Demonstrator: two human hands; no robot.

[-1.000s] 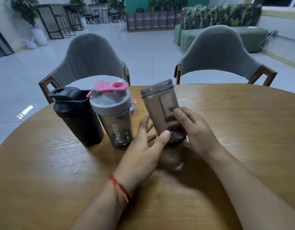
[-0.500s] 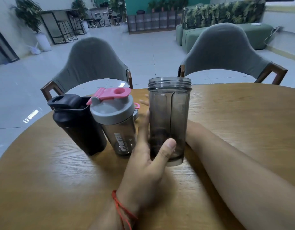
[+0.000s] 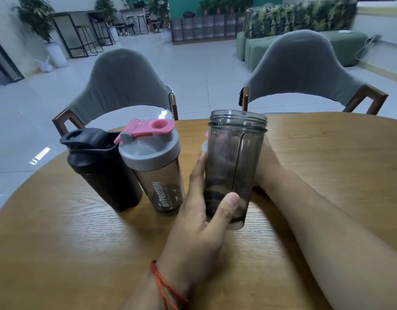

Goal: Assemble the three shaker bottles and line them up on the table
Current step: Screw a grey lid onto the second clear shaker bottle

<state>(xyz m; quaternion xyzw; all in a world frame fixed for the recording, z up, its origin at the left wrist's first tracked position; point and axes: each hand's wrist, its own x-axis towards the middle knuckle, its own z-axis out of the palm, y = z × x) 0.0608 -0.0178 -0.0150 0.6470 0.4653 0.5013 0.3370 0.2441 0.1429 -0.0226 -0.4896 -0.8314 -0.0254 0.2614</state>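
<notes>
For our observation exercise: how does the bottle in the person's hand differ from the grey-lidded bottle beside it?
The held bottle has no lid, its threaded rim open; the grey-lidded bottle is capped, with a pink flip cap. The held bottle is in the left hand's grip; the grey-lidded bottle stands untouched. Both have smoky see-through bodies.

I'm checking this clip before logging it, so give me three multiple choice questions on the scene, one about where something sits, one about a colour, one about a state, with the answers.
1. Where does the black bottle stand?
A. Left of the grey-lidded bottle
B. Behind the chairs
C. On its side at the table's right edge

2. What colour is the flip cap on the grey lid?
A. Green
B. Pink
C. Yellow

3. What state is the smoky clear cup in?
A. Lidded
B. Lying flat
C. Open-topped, held by the left hand

Answers: 1 A, the black bottle is the leftmost on the table. 2 B, the cap over the spout is pink. 3 C, its threaded rim is bare and the left thumb presses its front; the right hand is hidden behind it.
</notes>
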